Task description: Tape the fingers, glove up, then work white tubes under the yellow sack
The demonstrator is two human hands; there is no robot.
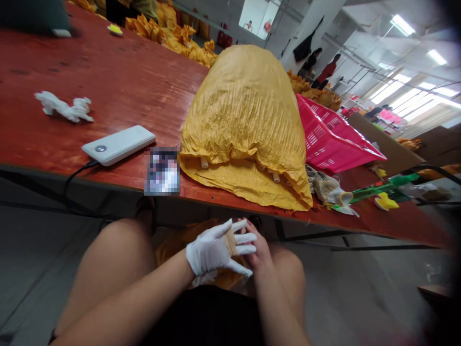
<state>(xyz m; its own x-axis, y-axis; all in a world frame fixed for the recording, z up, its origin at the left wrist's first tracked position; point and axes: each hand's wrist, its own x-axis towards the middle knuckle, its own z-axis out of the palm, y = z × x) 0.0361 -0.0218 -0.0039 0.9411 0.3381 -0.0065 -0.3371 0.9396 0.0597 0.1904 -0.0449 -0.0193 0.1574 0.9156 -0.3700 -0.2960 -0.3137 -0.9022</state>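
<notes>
The big room has a smooth gray floor (32,293), and the long red-brown counter (126,67) stands on it with dark metal bars (306,239) under its near edge. Past the far edge of the counter there is a gray wall (218,14) with a bright opening (257,17), and a fat, pale post (311,24) to the right of it. Long white lights (402,25) shine up on the ceiling (370,21), and daylight glows in the big windows (421,98) beyond the counter's right side.
</notes>
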